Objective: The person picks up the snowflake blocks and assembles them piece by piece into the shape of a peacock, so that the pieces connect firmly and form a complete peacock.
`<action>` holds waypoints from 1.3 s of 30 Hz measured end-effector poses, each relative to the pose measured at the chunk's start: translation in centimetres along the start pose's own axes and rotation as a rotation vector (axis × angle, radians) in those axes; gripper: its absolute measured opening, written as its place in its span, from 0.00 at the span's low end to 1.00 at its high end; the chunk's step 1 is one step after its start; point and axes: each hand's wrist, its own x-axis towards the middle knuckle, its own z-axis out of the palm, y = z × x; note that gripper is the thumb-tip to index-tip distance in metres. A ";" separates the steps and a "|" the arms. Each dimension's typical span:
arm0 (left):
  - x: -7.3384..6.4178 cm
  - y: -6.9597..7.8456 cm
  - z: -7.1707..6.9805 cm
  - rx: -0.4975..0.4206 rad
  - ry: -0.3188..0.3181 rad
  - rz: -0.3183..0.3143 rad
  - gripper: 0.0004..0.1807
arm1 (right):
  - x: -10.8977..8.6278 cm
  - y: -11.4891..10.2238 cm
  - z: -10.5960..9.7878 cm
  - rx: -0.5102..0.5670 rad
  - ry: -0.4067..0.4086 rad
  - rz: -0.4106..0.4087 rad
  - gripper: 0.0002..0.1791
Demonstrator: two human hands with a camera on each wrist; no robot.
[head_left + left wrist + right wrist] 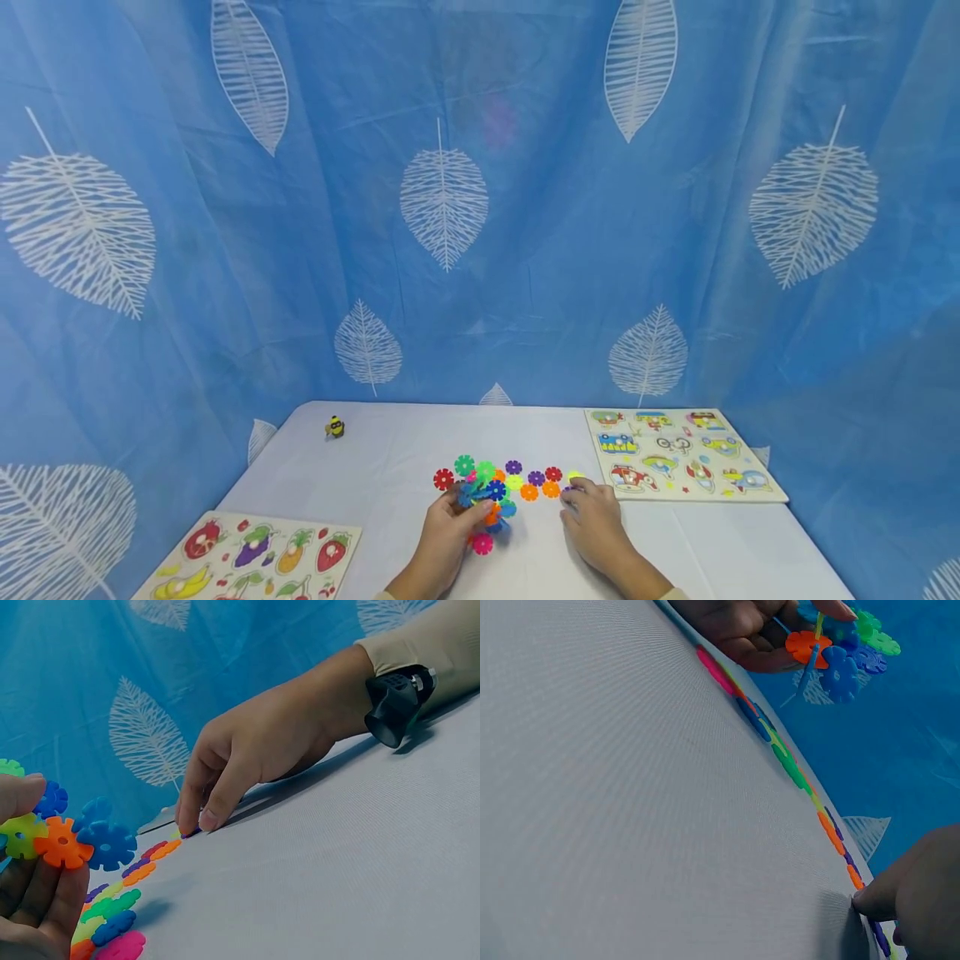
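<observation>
My left hand (444, 533) holds a joined cluster of notched plastic flower discs (112, 846), blue, orange, yellow and green, up off the table. The thumb lies over the cluster and the fingers support it from below. At the right end of a line of loose discs, my right hand (600, 523) reaches down to the table. Its thumb and fingertips pinch a purple disc (192, 833), mostly covered by the fingers. Orange disc (551, 491) and red disc (553, 473) lie just left of these fingertips. A pink disc (482, 544) lies beneath the left hand's cluster.
On the white table (390, 467), a fruit puzzle board (273, 575) lies front left and a vehicle puzzle board (697, 467) back right, close beside the right hand. A small yellow-and-black figure (335, 427) stands back left. Blue leaf-patterned cloth (525, 333) surrounds the table.
</observation>
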 end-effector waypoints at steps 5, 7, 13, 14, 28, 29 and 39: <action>0.0 0.0 -0.1 -0.049 -0.021 -0.009 0.41 | -0.1 0.0 0.1 0.029 0.086 -0.020 0.10; -0.1 0.0 -0.2 -0.071 -0.035 -0.009 0.37 | 0.0 0.1 0.2 0.025 0.086 -0.019 0.12; 0.0 -0.1 -0.2 -0.114 -0.042 -0.033 0.32 | -0.1 0.0 0.2 -0.008 0.043 0.025 0.10; 0.0 -0.1 -0.2 -0.116 -0.037 -0.039 0.32 | -0.1 0.0 0.1 -0.024 0.034 0.032 0.12; 0.1 0.1 -0.1 -0.127 0.013 -0.041 0.37 | -0.3 -0.2 0.2 0.038 0.033 0.005 0.15; 0.0 0.2 0.0 -0.124 0.016 -0.041 0.39 | -0.3 -0.3 0.2 0.053 0.022 0.004 0.15; -0.4 0.4 0.1 -0.135 0.035 -0.079 0.35 | -0.2 -0.9 -0.3 0.432 -0.062 0.019 0.13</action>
